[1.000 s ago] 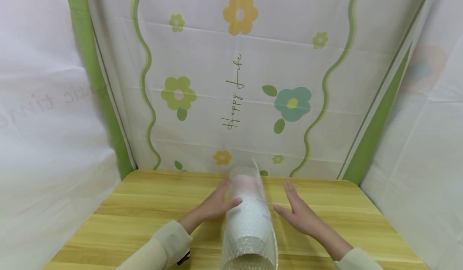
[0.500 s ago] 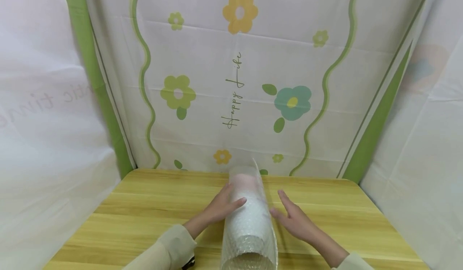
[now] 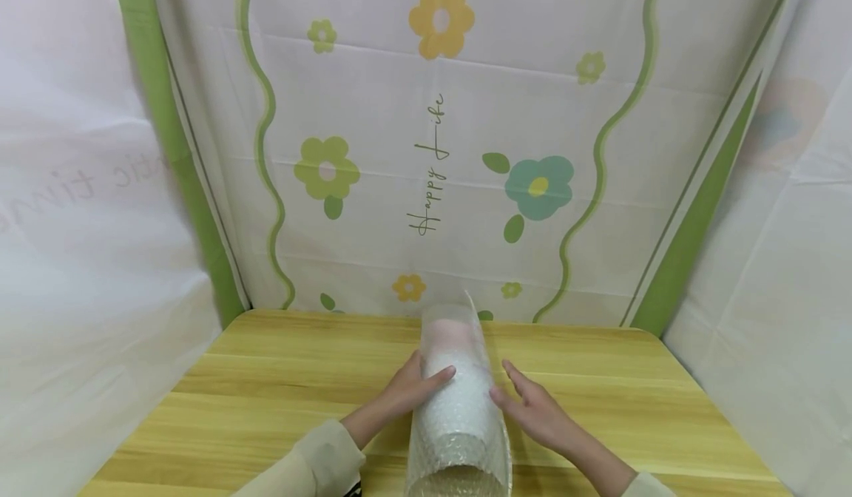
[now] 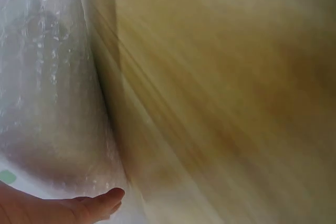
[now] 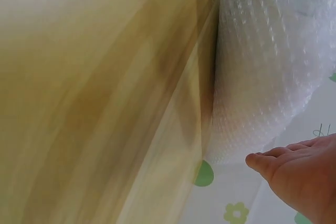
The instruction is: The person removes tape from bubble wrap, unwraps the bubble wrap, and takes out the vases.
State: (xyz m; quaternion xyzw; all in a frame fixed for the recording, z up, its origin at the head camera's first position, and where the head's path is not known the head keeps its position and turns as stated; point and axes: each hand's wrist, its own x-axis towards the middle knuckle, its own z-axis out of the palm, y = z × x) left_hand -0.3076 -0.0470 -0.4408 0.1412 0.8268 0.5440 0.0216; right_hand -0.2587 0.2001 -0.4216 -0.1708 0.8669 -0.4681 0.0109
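A bundle of clear bubble wrap (image 3: 459, 408) is rolled around something whitish with a pinkish far part; what lies inside cannot be made out. It stretches front to back on the wooden table, with a hollow end towards me. On its left side rests my left hand (image 3: 402, 393), the thumb lying over the top and the fingers along the side. My right hand (image 3: 535, 412) is at the right side, fingers extended, its thumb at the wrap's edge; contact is hard to tell. The right wrist view shows the straight fingers (image 5: 262, 161) near the bubble wrap (image 5: 268, 66).
Pale wood-grain tabletop (image 3: 279, 356) extends to both sides of the roll. White fabric printed with flowers (image 3: 359, 105) hangs behind the table's far edge. More white fabric hangs at left and right, with green strips (image 3: 699, 223) at the corners.
My right hand has moved left and slightly nearer, closing on the roll's right side. My left hand has slid slightly right and nearer along the wrap. The bundle stays in place.
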